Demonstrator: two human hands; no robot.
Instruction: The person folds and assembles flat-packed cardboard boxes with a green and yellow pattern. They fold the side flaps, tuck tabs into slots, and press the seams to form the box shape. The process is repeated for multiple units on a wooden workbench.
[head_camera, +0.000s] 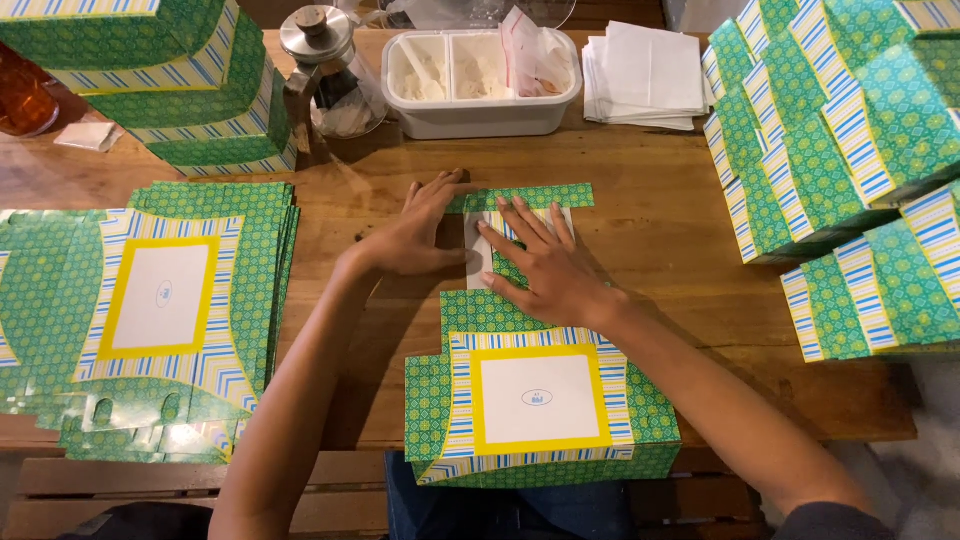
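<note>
Head view: left hand (415, 235) and right hand (545, 265), fingers spread flat, hiding much of green box flap (520, 198).

A flat green, yellow and blue-striped cardboard box blank (540, 400) lies centre-front on the counter; flat blanks (160, 300) stack left; folded boxes (840, 150) pile right and far-left (170, 80).

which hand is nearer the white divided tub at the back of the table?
Left. The left hand lies flat on the far flap of the green patterned box blank, just below the white tub. The right hand presses the same flap lower, closer to the person.
</note>
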